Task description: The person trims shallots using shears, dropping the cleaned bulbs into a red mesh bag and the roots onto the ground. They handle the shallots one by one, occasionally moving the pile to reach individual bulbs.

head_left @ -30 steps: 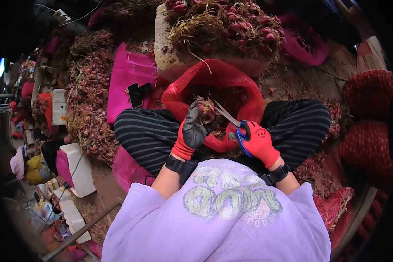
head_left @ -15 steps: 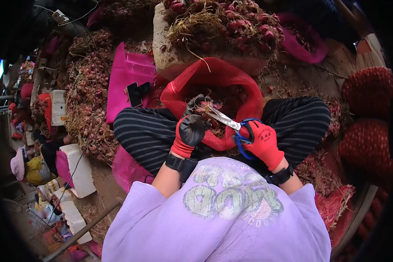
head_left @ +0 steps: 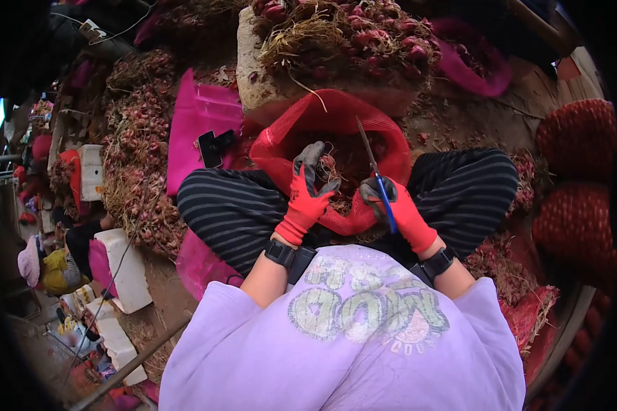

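My left hand (head_left: 310, 194), in a red glove with dark grey palm and fingers, is over the near left part of a red mesh bag (head_left: 288, 130). Its thumb and fingers are spread, and a reddish shallot with dry roots (head_left: 328, 166) shows right beside the gap between them. Scissors with blue handles (head_left: 385, 202) are gripped in my gloved right hand (head_left: 403, 211). Their blades lie together and point away from me over the bag's right side. More shallots lie in shadow inside the bag, which stands between my crossed legs.
A pale foam block (head_left: 252, 65) heaped with shallots (head_left: 363, 41) stands beyond the bag. Left of my knee, a black phone-like device (head_left: 212, 147) rests on pink plastic (head_left: 185, 137). Another shallot heap (head_left: 137, 137) spreads further left. Filled red net sacks (head_left: 576, 144) stand at right.
My left hand has turned and its fingers have spread from the shallots they held. The scissors have closed and swung from pointing left to pointing away from me.
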The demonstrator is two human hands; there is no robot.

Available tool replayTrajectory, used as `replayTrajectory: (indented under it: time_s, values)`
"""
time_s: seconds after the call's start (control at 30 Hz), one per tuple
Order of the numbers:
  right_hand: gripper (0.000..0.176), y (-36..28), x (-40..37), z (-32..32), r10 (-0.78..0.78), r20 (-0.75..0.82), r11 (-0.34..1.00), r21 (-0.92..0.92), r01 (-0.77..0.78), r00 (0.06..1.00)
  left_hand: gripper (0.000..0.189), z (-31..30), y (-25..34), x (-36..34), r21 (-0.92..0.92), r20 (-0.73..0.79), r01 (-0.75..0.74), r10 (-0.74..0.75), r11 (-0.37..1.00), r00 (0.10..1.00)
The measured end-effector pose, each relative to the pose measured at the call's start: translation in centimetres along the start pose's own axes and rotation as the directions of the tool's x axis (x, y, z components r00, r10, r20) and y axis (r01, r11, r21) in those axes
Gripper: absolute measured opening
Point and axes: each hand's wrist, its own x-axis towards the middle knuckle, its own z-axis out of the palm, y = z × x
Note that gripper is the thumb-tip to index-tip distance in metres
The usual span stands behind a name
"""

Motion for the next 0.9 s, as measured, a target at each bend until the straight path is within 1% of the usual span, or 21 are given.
replayTrajectory:
  time_s: [0.03, 0.07, 0.1, 0.17, 0.2, 0.23, 0.27, 0.3, 0.33, 0.4, 0.43, 0.47, 0.5, 0.57, 0.6, 0.63, 0.67, 0.7, 0.77, 0.83, 0.9]
  values:
    - [0.025, -0.3, 0.9, 0.9, 0.029, 0.014, 0.982, 0.185, -0.031, 0.999, 0.07, 0.2, 0.4, 0.1, 0.04, 0.036, -0.038, 0.036, 0.998, 0.999]
    - [0.025, -0.5, 1.8, 1.6, 0.049, 0.034, 0.93, 0.363, -0.058, 0.998, 0.072, 0.4, 0.7, 0.3, 0.08, 0.073, -0.08, 0.074, 0.994, 0.995]
    - [0.024, -0.6, 2.8, 2.5, -0.049, -0.014, 0.964, 0.261, 0.051, 0.999, 0.076, 1.0, 0.3, 0.1, 0.04, 0.083, -0.097, 0.093, 0.995, 0.992]
    - [0.022, -0.7, 4.3, 4.0, -0.251, -0.071, 0.966, 0.042, 0.255, 0.965, 0.073, 0.6, 0.6, -0.3, -0.084, 0.101, -0.053, 0.061, 0.995, 0.993]
    - [0.022, -0.7, 4.8, 3.8, -0.157, -0.039, 0.972, 0.169, 0.161, 0.987, 0.072, 0.3, 0.6, -0.4, -0.142, 0.113, -0.028, 0.045, 0.989, 0.993]
    - [0.021, -0.7, 5.2, 3.5, -0.063, 0.005, 0.955, 0.29, 0.059, 0.998, 0.062, 0.4, 0.5, -0.3, -0.62, 0.099, 0.139, -0.098, 0.772, 0.99]
    - [0.02, -0.5, 5.5, 3.3, 0.026, 0.061, 0.916, 0.399, -0.048, 0.998, 0.053, 0.6, 0.4, -0.2, -0.921, 0.158, 0.227, -0.229, 0.317, 0.961]
    - [0.018, -0.5, 5.8, 3.4, -0.058, 0.0, 0.916, 0.399, 0.053, 0.998, 0.051, 0.6, 0.5, -0.1, -0.914, 0.125, 0.213, -0.259, 0.346, 0.958]
    - [0.017, -0.5, 5.8, 3.4, -0.03, 0.008, 0.929, 0.369, 0.025, 1.0, 0.049, 0.6, 0.5, 0.0, -0.906, 0.09, 0.198, -0.289, 0.373, 0.953]
    - [0.017, -0.9, 5.4, 3.3, 0.031, 0.024, 0.951, 0.306, -0.037, 0.999, 0.045, 1.2, 0.5, -0.2, -0.894, 0.085, 0.211, -0.312, 0.395, 0.946]
    - [0.017, -0.5, 5.5, 3.2, 0.012, 0.022, 0.943, 0.332, -0.018, 1.0, 0.043, 1.5, 0.3, -0.4, -0.888, 0.082, 0.217, -0.324, 0.405, 0.942]
    - [0.018, 0.0, 5.6, 3.0, -0.009, 0.019, 0.934, 0.357, 0.002, 1.0, 0.042, 1.9, -1.6, -1.2, -0.775, 0.09, 0.267, -0.318, 0.573, 0.944]
    - [0.018, 0.2, 5.7, 2.9, -0.031, 0.015, 0.924, 0.382, 0.023, 0.999, 0.042, 2.5, -4.8, -2.5, -0.628, 0.099, 0.303, -0.312, 0.717, 0.945]
    - [0.019, -0.5, 5.5, 2.5, -0.116, 0.043, 0.945, 0.313, 0.097, 0.992, 0.043, 2.5, -5.8, -2.8, -0.578, 0.227, 0.419, -0.355, 0.7, 0.907]
    - [0.019, -0.9, 5.5, 2.3, -0.158, 0.059, 0.951, 0.277, 0.136, 0.986, 0.045, 2.0, -3.9, -1.9, -0.669, 0.347, 0.507, -0.376, 0.543, 0.86]
    - [0.02, -1.1, 5.5, 2.2, -0.158, 0.078, 0.954, 0.269, 0.132, 0.984, 0.047, 1.3, -2.0, -1.1, -0.723, 0.466, 0.587, -0.371, 0.364, 0.803]
    - [0.021, -1.3, 5.4, 2.0, -0.158, 0.098, 0.957, 0.26, 0.128, 0.983, 0.049, 1.1, -1.1, -0.8, -0.737, 0.578, 0.653, -0.34, 0.172, 0.742]
    - [0.022, -1.4, 5.4, 1.9, -0.159, 0.119, 0.96, 0.251, 0.125, 0.98, 0.045, 1.3, -1.1, -0.9, -0.771, 0.55, 0.629, -0.399, 0.094, 0.734]
    - [0.023, 1.1, 5.7, 1.7, -0.065, 0.038, 0.917, 0.396, 0.045, 0.997, 0.041, 1.4, -1.5, -1.3, -0.83, 0.497, 0.555, -0.518, -0.05, 0.697]
    - [0.026, 1.1, 5.5, 1.4, 0.085, 0.005, 0.891, 0.447, -0.078, 0.996, 0.041, 1.0, -2.0, -0.9, -0.847, 0.528, 0.467, -0.495, -0.252, 0.69]
    - [0.03, 0.0, 4.7, 0.6, 0.279, -0.004, 0.879, 0.404, -0.254, 0.96, 0.039, 0.3, -2.5, -0.1, -0.816, 0.565, 0.384, -0.453, -0.432, 0.69]
